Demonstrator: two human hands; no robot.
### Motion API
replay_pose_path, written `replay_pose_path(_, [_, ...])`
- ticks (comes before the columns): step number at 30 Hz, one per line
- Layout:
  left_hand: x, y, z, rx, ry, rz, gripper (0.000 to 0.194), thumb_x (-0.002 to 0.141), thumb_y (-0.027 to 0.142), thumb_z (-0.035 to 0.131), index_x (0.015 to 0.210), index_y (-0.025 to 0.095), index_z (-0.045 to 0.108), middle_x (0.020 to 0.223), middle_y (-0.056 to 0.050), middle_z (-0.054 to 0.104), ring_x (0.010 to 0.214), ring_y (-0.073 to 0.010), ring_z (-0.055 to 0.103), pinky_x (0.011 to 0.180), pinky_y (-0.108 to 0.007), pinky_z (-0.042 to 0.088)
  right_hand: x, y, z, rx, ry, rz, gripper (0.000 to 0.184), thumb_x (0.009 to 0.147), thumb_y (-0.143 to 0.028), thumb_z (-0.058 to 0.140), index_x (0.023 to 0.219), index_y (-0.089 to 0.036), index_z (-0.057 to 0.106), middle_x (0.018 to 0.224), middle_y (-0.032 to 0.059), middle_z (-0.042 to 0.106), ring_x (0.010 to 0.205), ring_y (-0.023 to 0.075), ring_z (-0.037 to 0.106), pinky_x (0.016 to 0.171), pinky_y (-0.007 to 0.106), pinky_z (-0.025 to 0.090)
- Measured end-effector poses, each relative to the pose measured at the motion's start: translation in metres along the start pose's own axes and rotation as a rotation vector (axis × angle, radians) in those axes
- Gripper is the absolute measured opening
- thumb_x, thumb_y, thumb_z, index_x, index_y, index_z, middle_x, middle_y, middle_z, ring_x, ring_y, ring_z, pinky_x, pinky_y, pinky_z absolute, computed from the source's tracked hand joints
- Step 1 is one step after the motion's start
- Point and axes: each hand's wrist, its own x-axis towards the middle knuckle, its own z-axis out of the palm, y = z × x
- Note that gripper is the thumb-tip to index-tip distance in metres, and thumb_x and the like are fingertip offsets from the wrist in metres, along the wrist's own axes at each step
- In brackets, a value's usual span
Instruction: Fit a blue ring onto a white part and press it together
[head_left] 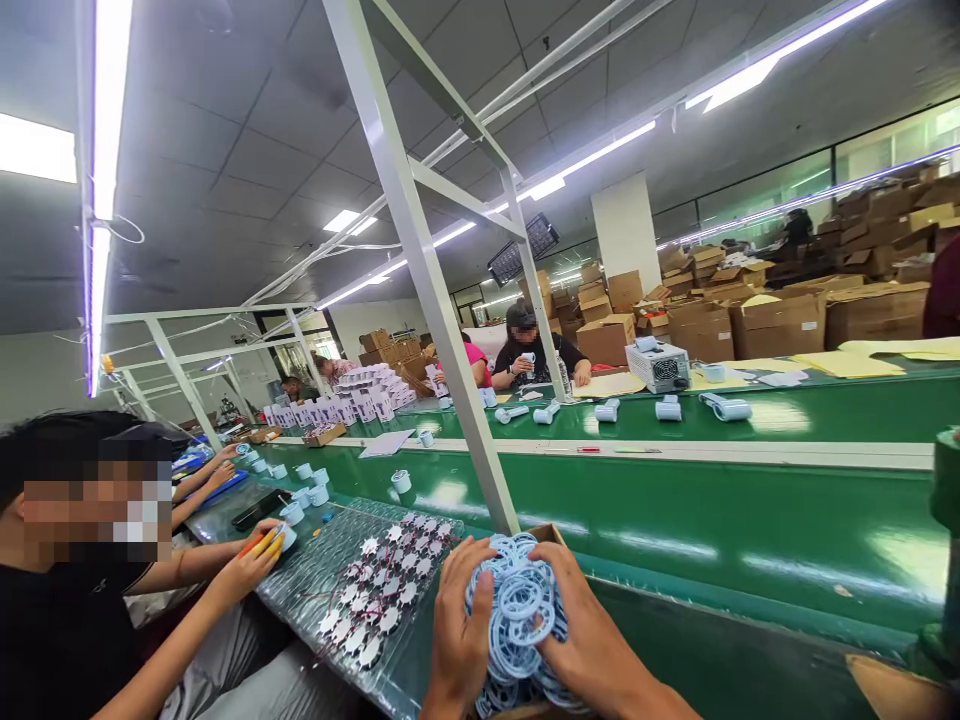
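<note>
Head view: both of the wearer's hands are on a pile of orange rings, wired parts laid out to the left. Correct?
One error: the rings are light blue, not orange, as the head view shows. Left hand and right hand are on the pile, wired parts to the left.

The one view looks from the person's head — forward across the green belt, tipped sideways, taking in much ceiling. The left hand and right hand are close below — the boxes far.
</note>
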Motion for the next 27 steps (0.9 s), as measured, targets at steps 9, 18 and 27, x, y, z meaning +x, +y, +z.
replay_pose_path(9, [-0.01, 0.012, -0.016, 0.473, -0.456, 0.09, 0.072, 0.084, 0.076, 0.062, 0.148, 0.047, 0.048, 0.162, -0.005, 0.04, 0.15, -0.0404, 0.033, 0.121, -0.075, 0.015, 0.0, 0.027, -0.019, -0.272, -0.337, -0.017, 0.082, 0.074, -0.003, 0.045, 0.154, -0.018, 0.043, 0.164, 0.0135, 0.033, 0.153, 0.029, 0.031, 0.127, 0.055, 0.027])
replay_pose_path(18, [-0.012, 0.014, -0.004, 0.288, -0.203, 0.046, 0.044, 0.084, 0.04, 0.072, 0.125, 0.025, 0.069, 0.133, -0.009, 0.066, 0.127, -0.0325, 0.057, 0.121, -0.06, 0.034, -0.005, 0.02, -0.043, -0.213, -0.509, -0.055, 0.108, 0.077, -0.059, 0.079, 0.163, -0.036, 0.016, 0.171, 0.002, 0.007, 0.156, 0.0381, 0.009, 0.125, 0.061, 0.019])
replay_pose_path(27, [-0.018, 0.004, -0.012, 0.195, -0.112, 0.039, 0.05, 0.089, 0.064, 0.062, 0.128, 0.034, 0.07, 0.144, -0.008, 0.059, 0.139, -0.0356, 0.045, 0.12, -0.062, 0.034, -0.004, 0.054, -0.028, -0.219, -0.435, -0.024, 0.082, 0.09, -0.058, 0.065, 0.16, -0.039, 0.026, 0.17, 0.0, 0.014, 0.156, 0.0349, 0.019, 0.125, 0.056, 0.029])
